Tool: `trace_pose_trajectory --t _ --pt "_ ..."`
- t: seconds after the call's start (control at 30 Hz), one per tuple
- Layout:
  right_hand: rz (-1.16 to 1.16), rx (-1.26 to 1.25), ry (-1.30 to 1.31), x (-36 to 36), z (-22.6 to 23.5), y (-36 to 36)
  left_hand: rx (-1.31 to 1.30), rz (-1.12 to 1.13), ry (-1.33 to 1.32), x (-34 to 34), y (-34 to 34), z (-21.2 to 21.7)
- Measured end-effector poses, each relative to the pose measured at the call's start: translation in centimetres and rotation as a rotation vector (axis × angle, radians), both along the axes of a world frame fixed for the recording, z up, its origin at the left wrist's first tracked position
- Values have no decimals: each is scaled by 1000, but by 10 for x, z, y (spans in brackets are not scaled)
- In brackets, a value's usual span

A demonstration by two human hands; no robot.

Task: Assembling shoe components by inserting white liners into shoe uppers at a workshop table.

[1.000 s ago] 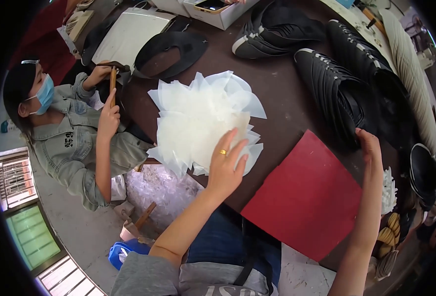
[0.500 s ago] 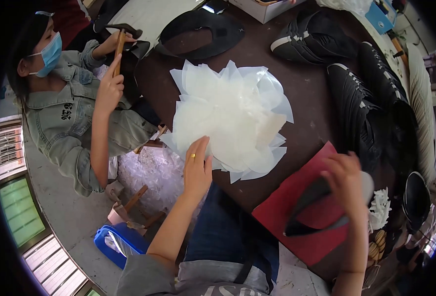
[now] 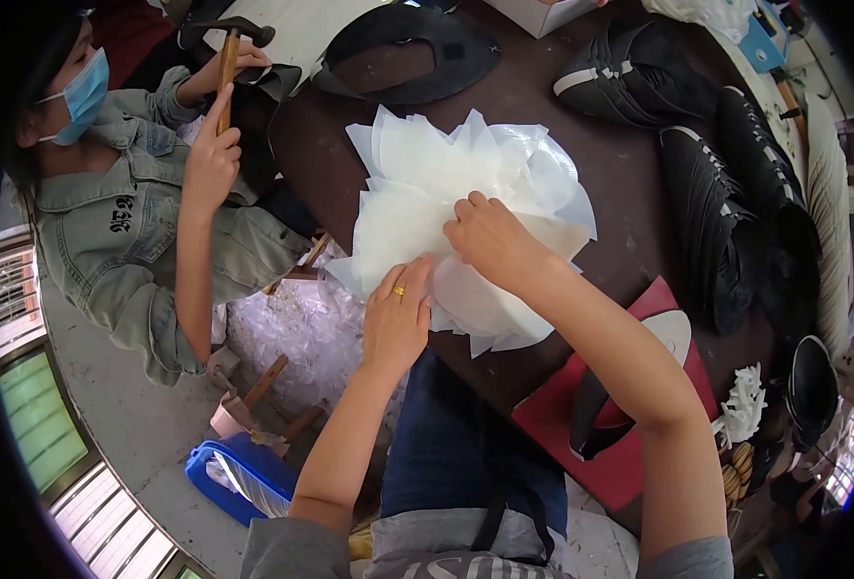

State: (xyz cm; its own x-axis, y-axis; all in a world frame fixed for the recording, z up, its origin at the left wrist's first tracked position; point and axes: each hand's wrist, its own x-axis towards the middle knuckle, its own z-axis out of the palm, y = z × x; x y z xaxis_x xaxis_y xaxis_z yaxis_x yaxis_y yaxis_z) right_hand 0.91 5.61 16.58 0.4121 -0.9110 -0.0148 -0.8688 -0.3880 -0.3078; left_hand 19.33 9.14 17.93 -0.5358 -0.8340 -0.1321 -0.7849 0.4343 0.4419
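A loose pile of thin, translucent white cut pieces [image 3: 417,207] fans out on the dark table in front of me. My left hand [image 3: 396,314], with a ring on one finger, rests on the pile's near edge, its fingers stretched out. Over the middle of the pile, my right hand [image 3: 494,241] has its fingers bent and pinched at a white piece. Beneath my right forearm, a black shoe upper with a whitish part [image 3: 673,336] lies on a red mat [image 3: 625,482]. The forearm covers part of both.
Stacks of black laced shoe uppers [image 3: 707,212] stand at the right, near a black bowl [image 3: 813,391] and white scraps [image 3: 743,405]. A large black curved piece [image 3: 465,58] lies at the back. On the left, a co-worker holds a hammer [image 3: 227,72]. A blue bin [image 3: 224,478] sits below.
My right hand has left the shoe upper on the red mat and reached left onto the white pile. My left hand stays at the pile's near edge.
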Motion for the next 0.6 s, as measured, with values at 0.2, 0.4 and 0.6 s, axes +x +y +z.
trace_pose_trajectory --t 0.2,0.4,0.6 --pt "-5 -59 -182 -19 24 61 -97 -32 -68 0 0 1" --pt "-1063 451 -955 -83 81 199 -177 44 -145 -20 -5 22" --pt "-1810 -132 -1415 -136 71 292 -6 -832 519 -194 71 24"
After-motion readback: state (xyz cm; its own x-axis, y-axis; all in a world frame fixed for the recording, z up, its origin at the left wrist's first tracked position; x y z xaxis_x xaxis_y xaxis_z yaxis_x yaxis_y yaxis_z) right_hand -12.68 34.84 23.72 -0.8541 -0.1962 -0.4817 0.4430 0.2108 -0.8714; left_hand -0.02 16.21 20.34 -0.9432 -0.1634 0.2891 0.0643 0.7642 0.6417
